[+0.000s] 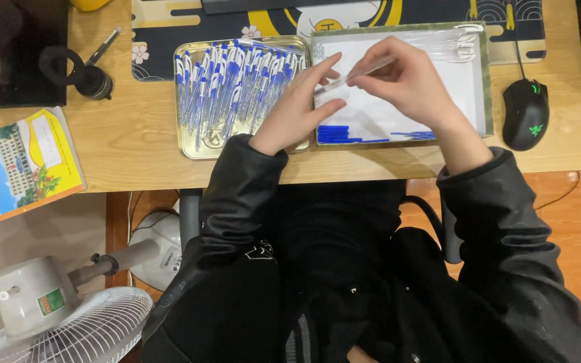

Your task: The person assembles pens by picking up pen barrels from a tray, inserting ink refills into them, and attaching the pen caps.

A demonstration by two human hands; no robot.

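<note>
You held the clear plastic pen barrel point(361, 71) slantwise between both hands: right hand point(408, 84) pinching its upper end, left hand point(300, 107) its lower tip.

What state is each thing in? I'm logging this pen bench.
Left hand: fingertips touch the clear pen barrel.
Right hand: pinches the barrel.
Clear pen barrel: held over the white tray, tilted.
Gold tray: piled with blue-and-white pens.
White tray: blue refills along its near edge.
Mouse: idle, green light on.
</note>
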